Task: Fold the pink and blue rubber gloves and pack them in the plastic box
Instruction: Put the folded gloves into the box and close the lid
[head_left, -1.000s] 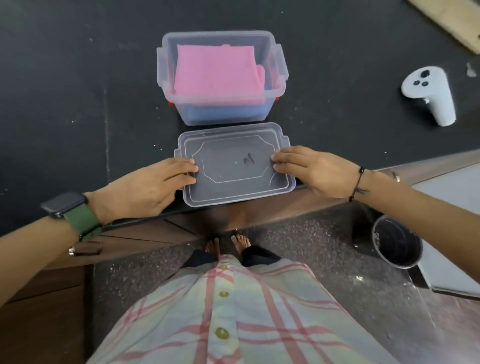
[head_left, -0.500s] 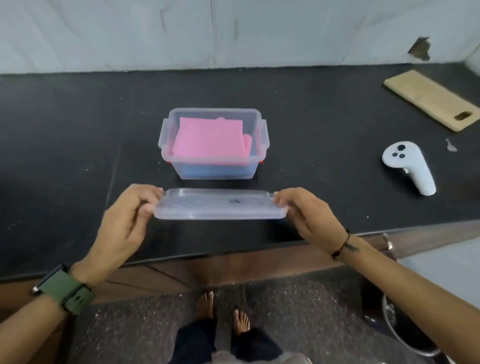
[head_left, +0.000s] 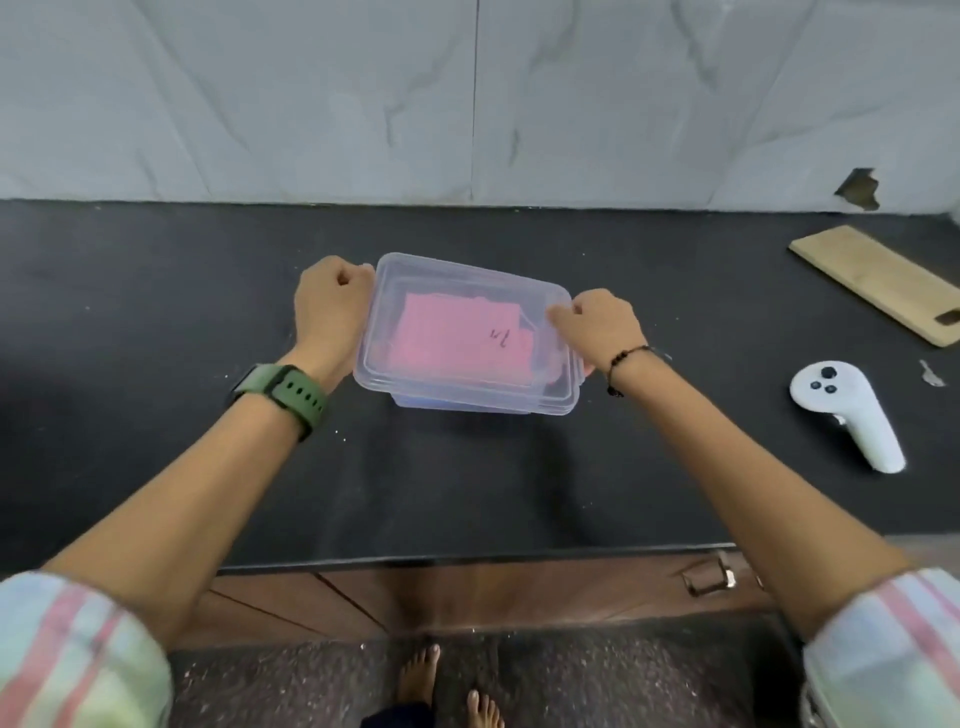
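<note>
— Biggest thing here?
— Black counter (head_left: 156, 322), wide, with a grey wall (head_left: 260, 104) behind.
— And on it?
— Plastic box (head_left: 457, 402) near the middle, a bit toward the back edge. Clear lid (head_left: 467, 291) on top, tilted a little, with a black scribble on it.
— Inside?
— Folded pink glove (head_left: 447, 338), seen through the lid. A bit of blue glove (head_left: 426, 401) low down at the front wall.
— Hands?
— Left hand (head_left: 332, 306) at the left end of the lid, fingers curled round its edge. Right hand (head_left: 597, 325) at the right end, pinching the lid too. Green watch (head_left: 283, 392) on the left wrist, dark bead band (head_left: 626, 358) on the right.
— Anything else?
— Wooden board (head_left: 878, 283) by the back right corner. White controller (head_left: 844, 410) near the right edge, well apart from the box.
</note>
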